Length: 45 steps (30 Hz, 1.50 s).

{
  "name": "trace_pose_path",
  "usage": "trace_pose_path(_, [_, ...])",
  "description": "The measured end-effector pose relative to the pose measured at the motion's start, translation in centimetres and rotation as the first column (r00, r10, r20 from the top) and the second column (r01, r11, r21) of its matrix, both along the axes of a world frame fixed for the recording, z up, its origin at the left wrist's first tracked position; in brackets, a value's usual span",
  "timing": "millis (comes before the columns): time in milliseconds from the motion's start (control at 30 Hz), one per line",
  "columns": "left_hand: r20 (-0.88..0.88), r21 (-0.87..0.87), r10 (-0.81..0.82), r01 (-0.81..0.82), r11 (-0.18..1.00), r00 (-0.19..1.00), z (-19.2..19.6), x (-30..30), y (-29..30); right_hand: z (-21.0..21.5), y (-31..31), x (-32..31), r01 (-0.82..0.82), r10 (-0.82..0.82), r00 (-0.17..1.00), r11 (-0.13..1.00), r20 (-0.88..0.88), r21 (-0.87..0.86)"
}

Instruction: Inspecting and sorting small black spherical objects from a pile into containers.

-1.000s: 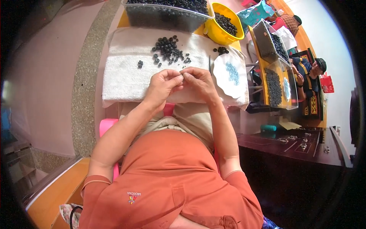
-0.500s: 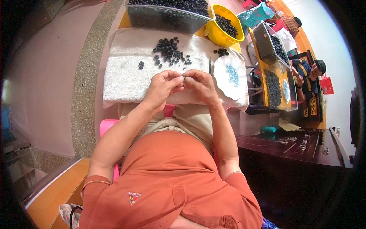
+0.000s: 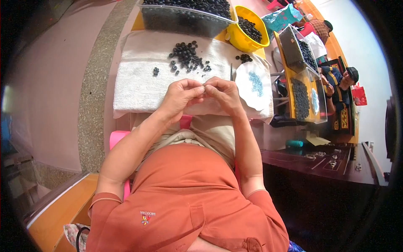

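Observation:
Over the near part of a white towel (image 3: pixel 138 92), my left hand (image 3: pixel 181 95) and my right hand (image 3: pixel 224 95) meet with thumbs and fingertips pinched together. Whatever sits between the fingertips is too small to make out. Just beyond them lies a loose pile of small round black pieces (image 3: pixel 184 53), some with a hole. A tiny cluster of black pieces (image 3: pixel 155 71) is apart to the left. Beside my right hand, a white scalloped plate (image 3: pixel 247 98) carries small light-blue bits (image 3: pixel 255 83). A thin dark tool (image 3: pixel 231 72) lies at the plate's left edge.
At the far edge stand a clear bin (image 3: pixel 184 23) and a yellow bowl (image 3: pixel 264 38), both holding black pieces. More black pieces (image 3: pixel 244 58) lie near the plate. To the right are clear boxes (image 3: pixel 308 98) on another table, with a seated person (image 3: pixel 338 86) beside them.
My pinched fingertips have shifted slightly to the right and stay together. The pile, plate and containers look unchanged.

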<state>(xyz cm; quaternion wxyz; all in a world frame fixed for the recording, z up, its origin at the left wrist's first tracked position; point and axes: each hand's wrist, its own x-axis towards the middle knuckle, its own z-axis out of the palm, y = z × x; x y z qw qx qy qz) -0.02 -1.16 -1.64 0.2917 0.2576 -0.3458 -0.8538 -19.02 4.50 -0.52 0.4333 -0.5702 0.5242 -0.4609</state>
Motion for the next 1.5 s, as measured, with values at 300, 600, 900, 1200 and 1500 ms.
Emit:
trace_pose_path(300, [-0.065,0.075,0.113,-0.108,0.991,0.991,-0.6,0.2,-0.4,2.5,1.5,3.8,0.002,-0.206,0.831,0.930,-0.516,-0.367])
trace_pose_path(600, [-0.152,-0.115,0.165,-0.183,0.976,0.975,2.1,-0.2,1.9,1.4,-3.7,1.5,0.007,-0.122,0.942,0.939,-0.312,-0.345])
trace_pose_path(900, [-0.196,-0.196,0.142,-0.180,0.964,0.970,2.6,-0.1,2.8,1.0,-7.4,4.3,-0.202,-0.004,0.591,0.967,-0.806,-0.153])
trace_pose_path(1200, [-0.204,-0.181,0.153,-0.191,0.965,0.967,2.3,-0.1,2.6,0.7,-8.6,5.3,-0.243,0.036,0.377,0.968,-0.926,-0.061])
trace_pose_path(1500, [-0.174,-0.173,0.216,-0.246,0.954,0.961,2.4,-0.1,2.4,0.9,-5.3,3.2,-0.060,-0.092,0.875,0.953,-0.475,-0.296])
